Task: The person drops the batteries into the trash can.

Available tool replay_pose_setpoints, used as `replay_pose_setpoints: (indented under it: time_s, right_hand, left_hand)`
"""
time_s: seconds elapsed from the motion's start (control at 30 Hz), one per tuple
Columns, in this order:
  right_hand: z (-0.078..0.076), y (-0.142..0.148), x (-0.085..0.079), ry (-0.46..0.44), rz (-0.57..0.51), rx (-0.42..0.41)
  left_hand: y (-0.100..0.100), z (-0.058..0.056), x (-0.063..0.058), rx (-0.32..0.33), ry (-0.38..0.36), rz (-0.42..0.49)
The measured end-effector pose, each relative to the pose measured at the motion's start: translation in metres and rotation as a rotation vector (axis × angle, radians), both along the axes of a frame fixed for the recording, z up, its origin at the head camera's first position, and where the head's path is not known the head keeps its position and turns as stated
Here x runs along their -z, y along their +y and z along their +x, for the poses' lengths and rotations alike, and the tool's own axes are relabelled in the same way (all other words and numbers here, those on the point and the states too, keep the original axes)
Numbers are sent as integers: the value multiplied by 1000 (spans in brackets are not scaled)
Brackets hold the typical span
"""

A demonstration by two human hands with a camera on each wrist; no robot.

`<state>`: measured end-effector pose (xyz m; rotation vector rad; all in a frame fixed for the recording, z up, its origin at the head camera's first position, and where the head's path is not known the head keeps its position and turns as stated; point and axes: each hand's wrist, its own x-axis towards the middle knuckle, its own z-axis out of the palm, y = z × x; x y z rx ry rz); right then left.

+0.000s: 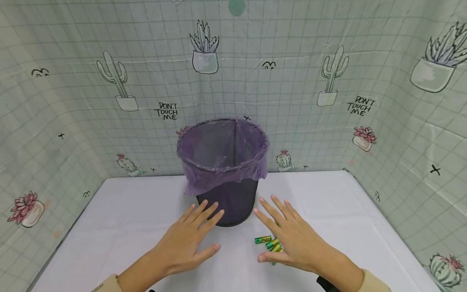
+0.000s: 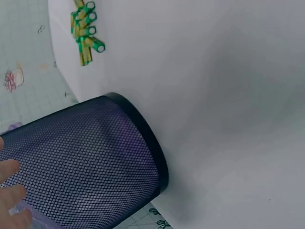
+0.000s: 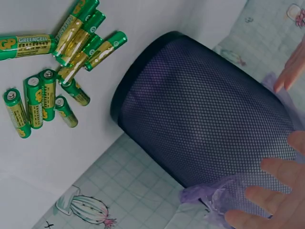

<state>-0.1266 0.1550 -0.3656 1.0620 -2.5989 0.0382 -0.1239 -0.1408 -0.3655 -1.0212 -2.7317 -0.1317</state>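
Observation:
Both hands are held over the table with fingers spread, and neither holds anything. My left hand (image 1: 187,240) is in front and to the left of a black mesh waste bin (image 1: 237,202). To the bin's right front, my right hand (image 1: 292,237) is above a pile of green and gold batteries (image 1: 263,239), partly hiding them in the head view. Several batteries (image 3: 35,102) lie loose and heaped on the cloth in the right wrist view. A purple bin liner (image 1: 204,178) is folded over the rim of the upright bin.
A white cloth (image 1: 138,219) covers the table. Behind it and along both sides hangs a grid-patterned curtain (image 1: 233,89) printed with cacti. The bin stands toward the back middle of the table, close to the curtain.

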Motion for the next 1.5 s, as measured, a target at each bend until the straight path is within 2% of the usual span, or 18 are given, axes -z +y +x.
replay_pose_setpoints:
  time_s: [0.27, 0.43, 0.53, 0.63, 0.77, 0.87, 0.97, 1.1, 1.37, 1.5]
  right_hand:
    - [-1, 2, -7, -35, -30, 3]
    - [-1, 2, -12, -62, -39, 20]
    - [-1, 4, -15, -71, -55, 30]
    - [-1, 6, -17, -62, -76, 26]
    - [-2, 9, -19, -51, -109, 30]
    - [-4, 11, -20, -40, -133, 37]
    - [-6, 14, -20, -38, -159, 44]
    - [-8, 17, -21, -53, -198, 60]
    - [-13, 22, -21, -29, -257, 69]
    - [-16, 25, -19, -34, -265, 80]
  left_hand:
    - [-2, -4, -7, 35, 44, 67]
    - [-5, -7, -16, 53, 70, 171]
    - [-8, -12, -22, 84, 132, 282]
    - [-10, -20, -28, 142, 218, 414]
    - [-14, -34, -40, 226, 284, 619]
    - [-17, -45, -52, 253, 314, 764]
    - [-20, -56, -63, 218, 336, 856]
    - [-25, -69, -75, 116, 330, 896]
    - [-32, -95, -81, -71, 265, 880]
    - [-36, -104, -82, -143, 191, 850]
